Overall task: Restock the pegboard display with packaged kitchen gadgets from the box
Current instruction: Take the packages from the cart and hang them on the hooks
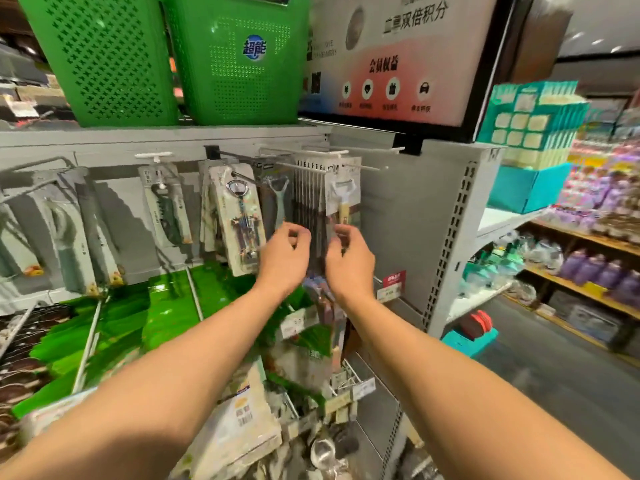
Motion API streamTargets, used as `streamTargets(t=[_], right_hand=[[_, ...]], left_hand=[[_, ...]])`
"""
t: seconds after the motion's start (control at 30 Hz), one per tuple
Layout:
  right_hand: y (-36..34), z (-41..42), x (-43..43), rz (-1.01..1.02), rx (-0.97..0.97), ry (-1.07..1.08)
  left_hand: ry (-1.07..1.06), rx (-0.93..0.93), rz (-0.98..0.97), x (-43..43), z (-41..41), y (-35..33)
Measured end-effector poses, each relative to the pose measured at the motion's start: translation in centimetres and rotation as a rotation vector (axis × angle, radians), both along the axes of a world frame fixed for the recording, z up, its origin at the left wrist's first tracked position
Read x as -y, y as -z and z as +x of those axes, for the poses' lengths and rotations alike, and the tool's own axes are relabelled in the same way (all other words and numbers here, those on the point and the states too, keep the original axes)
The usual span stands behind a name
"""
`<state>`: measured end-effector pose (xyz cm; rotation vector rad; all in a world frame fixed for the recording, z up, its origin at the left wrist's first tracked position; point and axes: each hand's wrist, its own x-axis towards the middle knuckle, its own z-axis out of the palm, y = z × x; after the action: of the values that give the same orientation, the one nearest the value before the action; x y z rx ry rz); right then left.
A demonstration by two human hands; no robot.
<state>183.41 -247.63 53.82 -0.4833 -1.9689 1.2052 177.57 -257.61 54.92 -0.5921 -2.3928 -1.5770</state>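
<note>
The peeler packs hang in a tight row from a peg hook on the grey pegboard, just toward 12 o'clock from the frame centre. The left hand is raised to the row's 8 o'clock corner; its grip is closed, with thumb and forefinger curled together against the packs. The right hand meets the row at its 5 o'clock corner; its grip is also closed, with the fingers pinching the bottom of the front pack. The hands are near each other, with the dark packs between them. A corkscrew pack hangs at 9 o'clock from the left hand. Green baskets stand on the shelf top at 11 o'clock, and a sign stands at 1 o'clock. More packaged goods lie at 6 o'clock between the forearms; their container cannot be made out.
</note>
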Motion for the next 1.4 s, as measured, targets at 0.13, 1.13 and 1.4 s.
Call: streamTargets(t=[0.13,1.13,1.4], right_hand=[[2.3,6.7,-4.6,-0.060,0.030,0.118],[37.3,36.8,-34.0,-0.790,0.618,0.935],[46.0,38.7,-33.6,-0.995,0.713,0.985]], left_hand=[[0.122,0.104,-0.037,-5.7,4.6,2.4],[0.982,0.604,-0.715,-44.0,26.0,38.1],[1.017,0.716,-1.006,-45.0,26.8,46.9]])
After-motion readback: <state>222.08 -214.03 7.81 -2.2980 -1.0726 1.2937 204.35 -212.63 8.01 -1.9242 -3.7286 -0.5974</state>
